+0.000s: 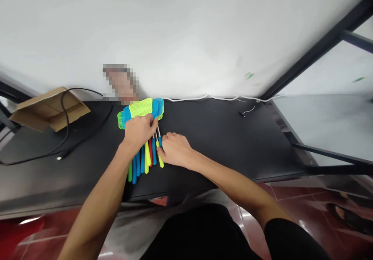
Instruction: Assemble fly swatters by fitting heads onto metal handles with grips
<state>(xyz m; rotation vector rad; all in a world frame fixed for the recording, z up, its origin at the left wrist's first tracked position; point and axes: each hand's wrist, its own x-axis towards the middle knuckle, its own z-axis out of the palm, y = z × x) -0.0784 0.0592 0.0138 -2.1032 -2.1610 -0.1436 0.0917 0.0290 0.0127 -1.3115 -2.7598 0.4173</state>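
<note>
A bunch of fly swatters point(140, 107) lies on the black tabletop, their mesh heads in yellow-green and blue stacked at the far end. Their blue, green, yellow and red handles point(142, 159) fan out toward me, with thin metal shafts showing between. My left hand point(140, 130) is closed over the swatters just below the heads, its thumb by the shafts. At the right side of the fan, my right hand point(176, 148) has its fingers curled around a blue-handled swatter; its palm hides most of that handle. A yellow handle point(160, 155) lies right beside the right thumb.
An open cardboard box point(52, 108) sits at the left, with a black cable point(67, 124) looping past it to a plug. A white wire point(204, 97) runs along the wall. Dark metal frame bars point(317, 151) stand at the right. A blurred patch point(121, 83) covers something by the wall.
</note>
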